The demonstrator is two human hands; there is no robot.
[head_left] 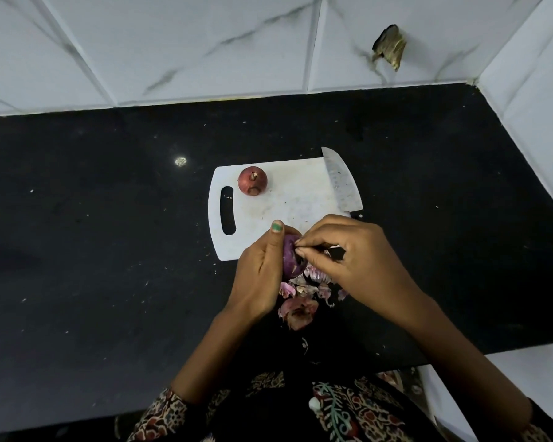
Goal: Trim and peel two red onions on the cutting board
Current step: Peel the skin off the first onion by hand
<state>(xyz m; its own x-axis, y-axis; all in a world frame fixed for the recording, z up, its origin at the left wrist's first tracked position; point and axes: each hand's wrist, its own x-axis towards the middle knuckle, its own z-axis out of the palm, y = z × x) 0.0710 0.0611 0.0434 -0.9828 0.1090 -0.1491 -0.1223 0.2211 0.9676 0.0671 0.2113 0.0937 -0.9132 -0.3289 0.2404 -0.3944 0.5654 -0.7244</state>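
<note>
My left hand (260,269) grips a mostly peeled purple onion (290,258) just above the near edge of the white cutting board (288,202). The fingertips of my right hand (342,253) pinch at the skin on the onion's right side. A second red onion (252,180), unpeeled with its root and stem ends on, sits at the board's far left. A knife (342,183) lies along the board's right edge, blade pointing away, its handle partly hidden behind my right hand.
A pile of loose onion skins (300,301) lies on the black countertop (109,250) below my hands. White marble-look tiles form the back wall, with a broken hole (390,46) at the upper right. The counter's right edge meets a tiled side wall.
</note>
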